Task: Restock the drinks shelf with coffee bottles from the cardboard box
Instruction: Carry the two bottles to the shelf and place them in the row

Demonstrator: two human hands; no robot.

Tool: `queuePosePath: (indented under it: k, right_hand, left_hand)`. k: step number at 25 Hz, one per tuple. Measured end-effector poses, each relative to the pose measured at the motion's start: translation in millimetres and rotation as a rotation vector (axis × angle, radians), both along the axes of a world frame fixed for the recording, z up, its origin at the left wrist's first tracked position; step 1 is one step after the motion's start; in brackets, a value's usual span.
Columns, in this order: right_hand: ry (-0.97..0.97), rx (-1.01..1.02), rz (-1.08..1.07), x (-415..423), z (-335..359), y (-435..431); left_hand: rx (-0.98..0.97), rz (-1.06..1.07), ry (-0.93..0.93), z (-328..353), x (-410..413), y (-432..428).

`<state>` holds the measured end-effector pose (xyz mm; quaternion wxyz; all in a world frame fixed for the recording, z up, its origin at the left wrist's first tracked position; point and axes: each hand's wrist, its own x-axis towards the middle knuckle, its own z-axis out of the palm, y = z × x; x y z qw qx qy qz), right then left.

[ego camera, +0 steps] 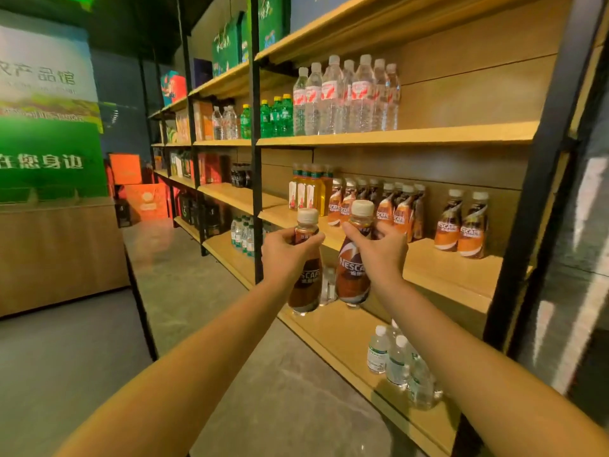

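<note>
Two hands are occupied at the centre of the frame, each with one bottle. The left brown plastic coffee bottle with a cream cap (304,282) is clamped round its neck by the grip of the left hand (286,250). The right brown plastic coffee bottle of the same kind (354,268) is clasped at its shoulder by the right hand (382,250), fingers curled round it. Both long axes stand near vertical, caps up, with the right one tilted slightly. The pale wooden shelf board (445,262) is seen just beyond the hands and to their right. On it a row of matching coffee bottles (392,209) stands at centre and a separate pair of the same bottles (461,225) stands at the right of the frame. A bare stretch of board shows between row and pair. It lies rightward of both grips and nearer the right hand, so that bottle is judged likely to be set down first, carried forward and rightward and kept upright. No cardboard box is seen.
</note>
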<state>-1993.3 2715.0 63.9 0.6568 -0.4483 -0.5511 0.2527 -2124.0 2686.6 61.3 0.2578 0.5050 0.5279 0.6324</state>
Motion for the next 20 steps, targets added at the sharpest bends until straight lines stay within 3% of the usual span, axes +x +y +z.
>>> queuePosePath:
  k: [11, 20]
  right_hand:
    - [0.028, 0.021, -0.482, 2, -9, 183]
    - [0.002, -0.022, -0.735, -7, 1, 265]
  left_hand:
    - [0.110, -0.440, 0.056, 7, 4, 238]
    - [0.045, -0.681, 0.014, 11, 29, 353]
